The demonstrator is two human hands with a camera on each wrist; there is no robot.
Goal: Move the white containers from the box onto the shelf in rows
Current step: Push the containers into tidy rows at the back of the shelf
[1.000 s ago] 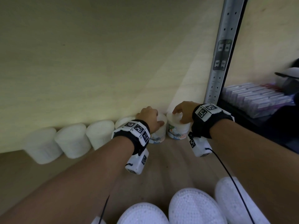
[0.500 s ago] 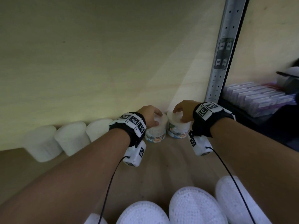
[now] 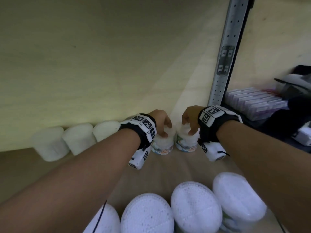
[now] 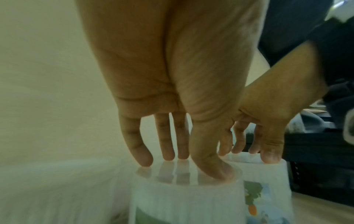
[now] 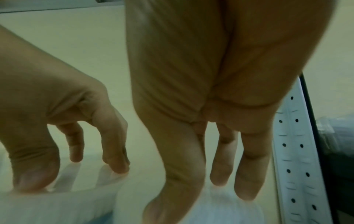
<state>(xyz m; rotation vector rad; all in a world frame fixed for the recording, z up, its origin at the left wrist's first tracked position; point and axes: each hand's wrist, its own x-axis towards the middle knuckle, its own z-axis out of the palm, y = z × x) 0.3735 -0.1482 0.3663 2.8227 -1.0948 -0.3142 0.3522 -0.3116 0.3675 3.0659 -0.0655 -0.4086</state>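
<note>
Two labelled tubs packed with cotton buds are gripped from above: the left tub [image 3: 162, 142] by the left hand [image 3: 159, 121], its three-o'clock neighbour [image 3: 186, 140] by the right hand [image 3: 191, 117].

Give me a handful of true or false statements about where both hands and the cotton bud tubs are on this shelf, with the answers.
1. The left hand has its fingertips on top of a cotton bud tub. True.
2. The right hand holds a purple box. False: it grips the top of the second tub.
3. The two tubs stand side by side, upright. True.
4. The perforated metal upright stands left of both hands. False: it is to the right.
5. More white tubs line the back wall at left. True.
</note>
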